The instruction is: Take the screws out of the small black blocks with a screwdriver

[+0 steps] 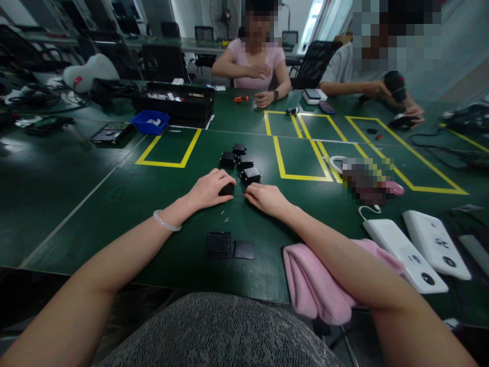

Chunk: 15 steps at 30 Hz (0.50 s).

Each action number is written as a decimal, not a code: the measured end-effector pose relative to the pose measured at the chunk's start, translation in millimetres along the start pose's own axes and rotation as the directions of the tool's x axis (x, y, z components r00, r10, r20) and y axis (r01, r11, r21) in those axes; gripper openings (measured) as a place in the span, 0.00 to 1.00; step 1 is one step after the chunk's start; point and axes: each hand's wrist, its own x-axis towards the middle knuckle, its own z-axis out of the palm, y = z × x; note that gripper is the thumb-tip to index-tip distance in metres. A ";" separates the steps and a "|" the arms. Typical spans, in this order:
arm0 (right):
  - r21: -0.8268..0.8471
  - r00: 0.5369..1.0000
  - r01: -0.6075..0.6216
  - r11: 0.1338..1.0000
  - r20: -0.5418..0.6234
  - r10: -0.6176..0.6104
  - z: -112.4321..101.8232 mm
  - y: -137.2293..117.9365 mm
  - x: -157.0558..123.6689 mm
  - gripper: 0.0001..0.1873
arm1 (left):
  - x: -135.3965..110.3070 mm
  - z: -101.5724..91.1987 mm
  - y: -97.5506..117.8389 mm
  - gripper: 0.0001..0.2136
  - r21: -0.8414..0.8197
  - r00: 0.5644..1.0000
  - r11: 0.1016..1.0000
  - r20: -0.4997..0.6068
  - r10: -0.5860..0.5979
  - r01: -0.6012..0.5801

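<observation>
My left hand (211, 187) is curled over a small black box (227, 189) on the green table (114, 204) and grips it. My right hand (264, 198) lies just right of it, fingers pinched on a thin metal tool whose tip points at the box. Several more small black boxes (241, 162) sit in a cluster just beyond both hands. A few tiny screws (224, 216) lie below my left hand. Nearer to me lie a black gridded part (219, 243) and a flat black cover (244, 250).
A pink cloth (309, 280) hangs over the table's near edge under my right forearm. Two white devices (416, 252) lie at the right. Yellow tape outlines mark the table. Two people sit across the table; a black tray (179, 102) and blue bin (151, 122) stand far left.
</observation>
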 end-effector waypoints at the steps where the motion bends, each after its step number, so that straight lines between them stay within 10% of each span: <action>1: -0.005 1.000 0.004 1.000 -0.003 -0.004 0.3 0.2 0.1 0.17 | -0.1 -0.1 0.1 0.15 -0.003 1.000 1.000 -0.003 -0.001 0.001; 15: -0.040 1.000 -0.005 0.999 -0.002 0.005 0.1 0.6 -0.8 0.16 | -0.4 0.7 0.0 0.15 -0.019 1.000 1.000 -0.010 -0.005 0.005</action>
